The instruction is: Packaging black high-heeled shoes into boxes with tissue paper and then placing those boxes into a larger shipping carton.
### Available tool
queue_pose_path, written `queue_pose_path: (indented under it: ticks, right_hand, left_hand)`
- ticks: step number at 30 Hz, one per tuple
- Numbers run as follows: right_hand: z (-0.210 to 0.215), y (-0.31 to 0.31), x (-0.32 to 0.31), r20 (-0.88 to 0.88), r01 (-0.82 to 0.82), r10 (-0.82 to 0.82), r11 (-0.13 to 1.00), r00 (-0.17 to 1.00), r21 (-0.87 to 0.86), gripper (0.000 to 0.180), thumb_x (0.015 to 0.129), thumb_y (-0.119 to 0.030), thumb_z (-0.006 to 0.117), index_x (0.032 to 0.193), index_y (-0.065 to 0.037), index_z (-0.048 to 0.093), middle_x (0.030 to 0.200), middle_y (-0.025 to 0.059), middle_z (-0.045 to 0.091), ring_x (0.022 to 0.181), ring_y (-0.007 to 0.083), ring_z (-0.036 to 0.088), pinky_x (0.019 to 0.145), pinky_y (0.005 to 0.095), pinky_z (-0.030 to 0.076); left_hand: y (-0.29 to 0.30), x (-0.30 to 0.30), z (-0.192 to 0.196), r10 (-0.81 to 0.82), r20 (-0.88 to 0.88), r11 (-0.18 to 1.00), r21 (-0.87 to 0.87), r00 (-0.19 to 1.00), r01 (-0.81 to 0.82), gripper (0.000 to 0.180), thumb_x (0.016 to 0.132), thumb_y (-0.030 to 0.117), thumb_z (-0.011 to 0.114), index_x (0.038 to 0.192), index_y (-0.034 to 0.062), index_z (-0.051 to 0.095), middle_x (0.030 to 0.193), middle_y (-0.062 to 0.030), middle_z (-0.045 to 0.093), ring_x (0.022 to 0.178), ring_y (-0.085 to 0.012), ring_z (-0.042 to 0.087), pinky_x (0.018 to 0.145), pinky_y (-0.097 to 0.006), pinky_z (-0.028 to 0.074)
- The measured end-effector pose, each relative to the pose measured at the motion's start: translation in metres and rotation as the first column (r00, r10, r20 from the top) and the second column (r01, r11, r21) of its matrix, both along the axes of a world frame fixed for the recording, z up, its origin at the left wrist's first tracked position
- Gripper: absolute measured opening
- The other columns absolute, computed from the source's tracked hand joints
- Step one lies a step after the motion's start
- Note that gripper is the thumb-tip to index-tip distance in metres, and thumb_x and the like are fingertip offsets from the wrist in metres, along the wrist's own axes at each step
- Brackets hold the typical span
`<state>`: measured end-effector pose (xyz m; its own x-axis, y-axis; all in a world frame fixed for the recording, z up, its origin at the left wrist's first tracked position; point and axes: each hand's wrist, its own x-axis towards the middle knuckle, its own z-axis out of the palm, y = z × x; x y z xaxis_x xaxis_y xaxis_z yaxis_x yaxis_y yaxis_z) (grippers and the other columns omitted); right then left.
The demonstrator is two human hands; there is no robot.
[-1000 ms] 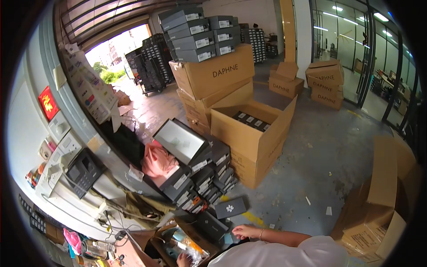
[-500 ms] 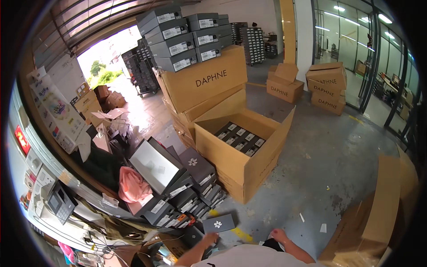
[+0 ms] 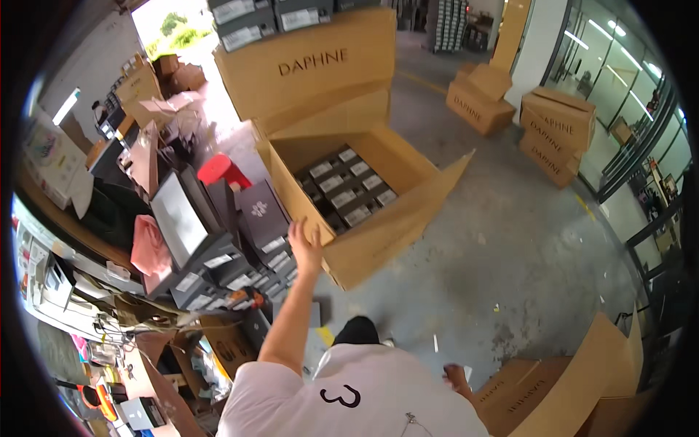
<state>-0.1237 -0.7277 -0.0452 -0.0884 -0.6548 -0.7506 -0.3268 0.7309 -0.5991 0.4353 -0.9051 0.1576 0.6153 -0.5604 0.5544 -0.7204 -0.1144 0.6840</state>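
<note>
My left hand (image 3: 306, 249) reaches forward to the near left corner of a large open cardboard carton (image 3: 371, 255). Its fingers are apart and seem to touch the carton's side; I see nothing held in them. Inside the carton, grey shoe boxes (image 3: 344, 182) with white labels lie in rows. My right hand (image 3: 457, 377) hangs low at my right side, near another open carton (image 3: 561, 386); its fingers are too unclear to read. On the floor beyond my left forearm lies a grey shoe box (image 3: 314, 315), partly hidden by the arm.
Left of the carton stand stacked shoe boxes (image 3: 218, 260), an open box with a white inside (image 3: 177, 218), pink cloth (image 3: 148, 244) and a red stool (image 3: 222, 170). Behind rises a tall carton (image 3: 313, 65) topped with shoe boxes. More cartons (image 3: 480, 102) stand at the far right.
My left hand has left the grey shoe box by my feet and reached forward to the carton. My right hand has dropped to my side. The view has shifted closer to the carton.
</note>
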Motion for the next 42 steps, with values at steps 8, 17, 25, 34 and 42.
queue_pose_path:
  ticks: [8,17,25,34,42]
  right_hand:
    - [0.026,-0.131,0.058,0.027,-0.315,0.322,0.939,0.946,-0.140,0.026,0.087,-0.022,0.060,0.104,-0.001,0.063,0.086,0.0110,0.067,0.074,0.0179,0.068,0.057,0.0294,0.053]
    - [-0.021,-0.254,0.014,0.097,-0.315,0.324,0.945,0.941,-0.091,0.025,0.089,-0.028,0.060,0.096,-0.006,0.067,0.071,0.0065,0.066,0.060,0.0129,0.059,0.050,0.0281,0.048]
    - [0.268,-0.522,0.150,0.131,0.061,0.068,0.618,0.989,-0.784,0.028,0.096,-0.023,0.053,0.110,0.001,0.059,0.097,0.0056,0.063,0.078,0.0110,0.059,0.068,0.0249,0.049]
    - [0.265,-0.653,0.373,-0.260,-0.854,0.965,-0.163,-0.033,-0.494,0.022,0.089,-0.020,0.060,0.101,-0.001,0.061,0.096,0.0132,0.064,0.088,0.0240,0.063,0.077,0.0338,0.050]
    - [0.116,-0.649,0.458,-0.474,-0.583,0.515,-0.812,-0.714,-0.005,0.023,0.085,-0.019,0.054,0.093,0.000,0.066,0.099,0.0205,0.064,0.093,0.0371,0.062,0.079,0.0448,0.049]
  left_hand:
    - [-0.061,0.016,0.016,0.064,0.075,0.984,0.162,0.995,-0.075,0.037,0.080,0.018,0.069,0.114,0.0055,0.059,0.126,-0.0252,0.047,0.119,-0.0413,0.042,0.100,-0.047,0.037]
    - [-0.118,0.042,0.005,0.106,0.049,0.937,0.328,0.993,-0.117,0.059,0.076,0.021,0.073,0.128,0.0052,0.048,0.137,-0.0292,0.033,0.125,-0.0454,0.036,0.103,-0.049,0.034]
    - [-0.113,0.023,0.014,0.031,-0.018,0.893,0.449,0.999,-0.020,0.071,0.074,0.015,0.076,0.135,0.0110,0.041,0.142,-0.0262,0.028,0.129,-0.0439,0.034,0.104,-0.046,0.036]
    - [-0.082,-0.042,0.041,0.247,-0.174,0.696,0.716,0.953,-0.050,0.067,0.079,0.014,0.069,0.139,0.0148,0.040,0.141,-0.0259,0.032,0.128,-0.0415,0.036,0.104,-0.051,0.031]
    - [-0.102,-0.072,0.036,0.574,0.041,0.550,0.721,0.818,-0.422,0.058,0.084,0.016,0.061,0.137,0.0095,0.040,0.126,-0.0142,0.053,0.118,-0.0325,0.049,0.101,-0.046,0.033]
